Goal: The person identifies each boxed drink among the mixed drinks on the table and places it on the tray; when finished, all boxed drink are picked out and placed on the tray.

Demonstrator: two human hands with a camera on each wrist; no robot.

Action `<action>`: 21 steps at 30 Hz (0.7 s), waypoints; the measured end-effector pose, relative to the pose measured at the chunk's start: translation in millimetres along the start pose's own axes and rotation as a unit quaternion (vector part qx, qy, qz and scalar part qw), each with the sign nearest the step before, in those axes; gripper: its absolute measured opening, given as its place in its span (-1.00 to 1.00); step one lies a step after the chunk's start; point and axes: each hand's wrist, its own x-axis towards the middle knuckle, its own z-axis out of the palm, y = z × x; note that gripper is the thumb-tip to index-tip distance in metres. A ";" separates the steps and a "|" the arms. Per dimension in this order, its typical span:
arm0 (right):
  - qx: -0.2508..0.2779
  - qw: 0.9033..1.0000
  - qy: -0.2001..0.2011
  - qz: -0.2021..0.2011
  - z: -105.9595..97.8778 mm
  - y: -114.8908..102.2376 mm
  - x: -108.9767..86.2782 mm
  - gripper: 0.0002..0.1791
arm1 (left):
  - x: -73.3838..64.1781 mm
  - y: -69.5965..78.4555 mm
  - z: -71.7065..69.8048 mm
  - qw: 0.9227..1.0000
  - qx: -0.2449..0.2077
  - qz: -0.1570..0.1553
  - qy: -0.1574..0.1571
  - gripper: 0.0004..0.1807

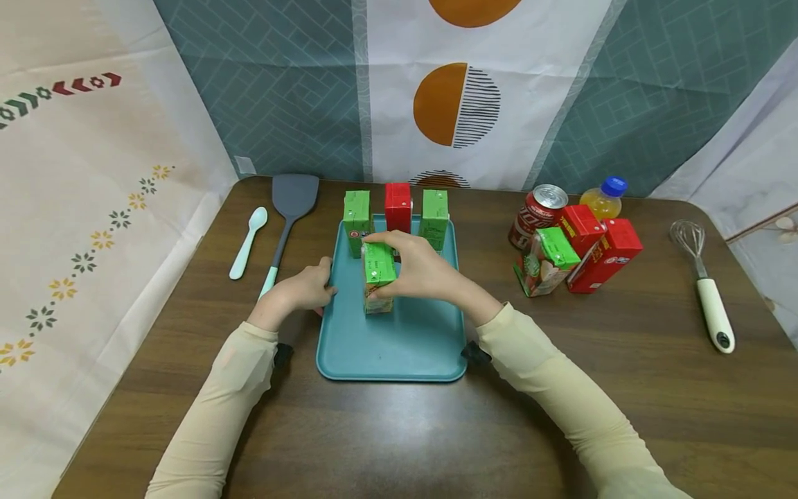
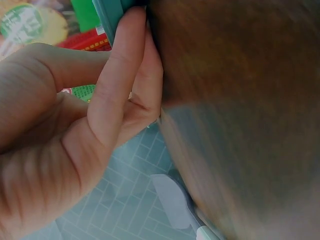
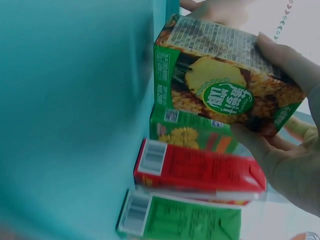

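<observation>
My right hand (image 1: 427, 269) holds a green-topped pineapple juice carton (image 1: 378, 267) between thumb and fingers over the left half of a teal tray (image 1: 399, 353). In the right wrist view, the pineapple picture on this juice carton (image 3: 225, 85) faces the camera. At the tray's left edge, my left hand (image 1: 303, 285) grips the rim; the left wrist view shows its fingers (image 2: 117, 85) against the tray edge (image 2: 107, 17). Along the tray's far side stand a green carton (image 1: 357, 216), a red carton (image 1: 397, 206) and another green carton (image 1: 434, 215).
Left of the tray lie a pale green spoon (image 1: 248, 242) and a grey spatula (image 1: 294, 196). To the right stand a cola can (image 1: 537, 216), a blue-capped bottle (image 1: 603, 199), a green carton (image 1: 545, 262) and red cartons (image 1: 606, 255). A whisk (image 1: 711, 305) lies far right.
</observation>
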 end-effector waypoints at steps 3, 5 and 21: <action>0.000 1.000 -0.007 0.012 6.6 -4.0 8.6 -0.10 | -0.4 -0.3 -0.2 1.000 -0.005 0.002 0.000 -0.31; -0.001 1.000 -0.011 0.019 9.8 -6.5 13.1 -0.08 | -0.3 -0.3 -0.3 1.000 -0.007 0.003 -0.001 -0.32; -0.023 0.999 -0.005 0.025 23.9 -17.8 25.3 -0.09 | -0.1 1.2 -1.8 1.000 -0.007 -0.004 -0.008 -0.36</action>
